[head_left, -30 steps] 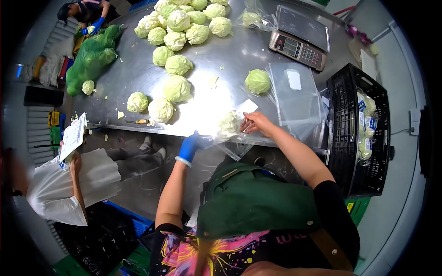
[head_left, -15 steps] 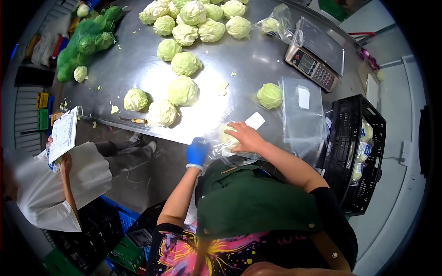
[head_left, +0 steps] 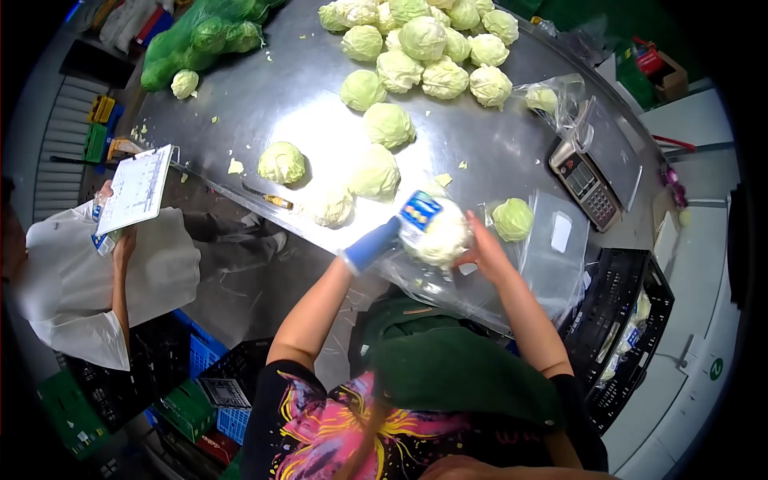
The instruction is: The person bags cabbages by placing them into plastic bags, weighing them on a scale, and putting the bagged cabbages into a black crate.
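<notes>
Above the near edge of the steel table, a cabbage in a clear plastic bag (head_left: 442,238) is held between my two hands. A blue label shows on its upper left side. My left hand (head_left: 373,243), in a blue glove, grips the bag from the left; its fingers are partly hidden. On the other side, my right hand (head_left: 486,250) is bare and curls round the cabbage. Loose bag film hangs below it. Just right of my right hand lies a bare cabbage (head_left: 513,219), beside a stack of clear bags (head_left: 548,272) with a white label (head_left: 562,231).
Several cabbages (head_left: 422,38) are piled at the far side. A knife (head_left: 276,200) lies near the table edge (head_left: 232,196). Scales (head_left: 588,186) stand at right, above a black crate (head_left: 616,320). At left, a person holds a clipboard (head_left: 138,190); a green net sack (head_left: 204,40) lies behind.
The bagged cabbage has been lifted off the table between both hands, its blue label now showing. My right hand has moved from its top to its right side. The camera view has shifted.
</notes>
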